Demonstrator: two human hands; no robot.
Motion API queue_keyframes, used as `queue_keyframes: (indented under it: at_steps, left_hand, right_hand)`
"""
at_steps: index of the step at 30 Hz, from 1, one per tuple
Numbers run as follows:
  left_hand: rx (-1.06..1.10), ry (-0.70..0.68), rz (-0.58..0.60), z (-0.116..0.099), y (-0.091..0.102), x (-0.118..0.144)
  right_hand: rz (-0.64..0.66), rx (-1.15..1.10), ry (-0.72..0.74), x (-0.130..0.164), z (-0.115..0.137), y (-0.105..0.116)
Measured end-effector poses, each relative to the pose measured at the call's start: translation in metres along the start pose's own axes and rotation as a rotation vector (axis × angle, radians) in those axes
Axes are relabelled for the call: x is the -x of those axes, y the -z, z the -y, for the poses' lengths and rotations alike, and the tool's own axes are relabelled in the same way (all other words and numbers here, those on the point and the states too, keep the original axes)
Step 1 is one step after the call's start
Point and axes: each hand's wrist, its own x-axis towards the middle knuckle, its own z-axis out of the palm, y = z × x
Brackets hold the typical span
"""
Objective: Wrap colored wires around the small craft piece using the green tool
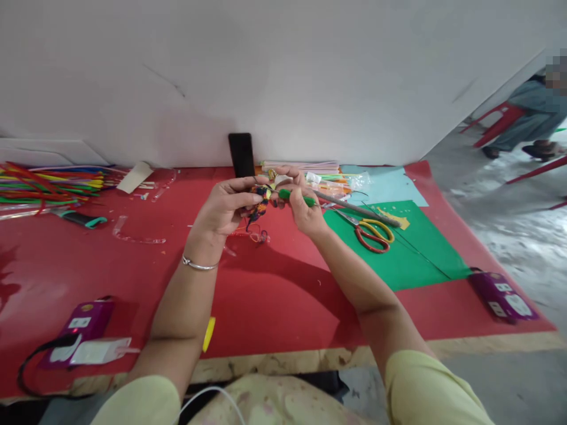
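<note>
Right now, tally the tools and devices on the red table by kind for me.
Scissors: 1
Purple devices: 2
Black phone: 1
Teal-tipped tool: 1
Green-handled tool, held in the right hand: 1
Total: 6

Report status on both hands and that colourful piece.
Left hand pinching multicoloured woven piece. Right hand holding green-handled tool against it. Scissors lie on green sheet, apart from the hands.

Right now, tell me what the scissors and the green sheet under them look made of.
Scissors: bare grey blades, likely steel; glossy red-and-yellow handles, probably plastic. Green sheet: flat, matte, cleanly cut edges, so paper or thin craft foam; the look leaves it open.
</note>
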Motion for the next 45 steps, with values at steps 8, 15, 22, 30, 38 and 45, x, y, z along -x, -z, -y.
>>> queue_keyframes:
  at_steps: [8, 15, 22, 30, 38, 45]
  left_hand:
    - [-0.007, 0.033, 0.028, -0.006, 0.005, 0.002]
    - [-0.024, 0.034, 0.05, -0.01, 0.008, 0.003]
    - [-0.05, 0.029, 0.054, -0.011, 0.012, 0.002]
    - [-0.088, 0.044, 0.104, -0.007, 0.017, 0.002]
    - [-0.113, -0.054, 0.107, 0.001, -0.001, 0.005]
    - [-0.406, -0.427, -0.281, 0.025, -0.018, 0.002]
  right_hand:
    - [-0.026, 0.202, 0.328, -0.003, 0.007, 0.019]
    - [0.044, 0.356, 0.304, -0.003, 0.007, 0.027]
    - [0.135, 0.417, 0.325, -0.002, 0.023, 0.036]
    - [0.215, 0.219, 0.276, -0.007, 0.036, 0.042]
    - [0.128, -0.268, -0.152, -0.005, 0.027, 0.017]
    - [-0.001, -0.444, -0.368, 0.003, 0.018, -0.022]
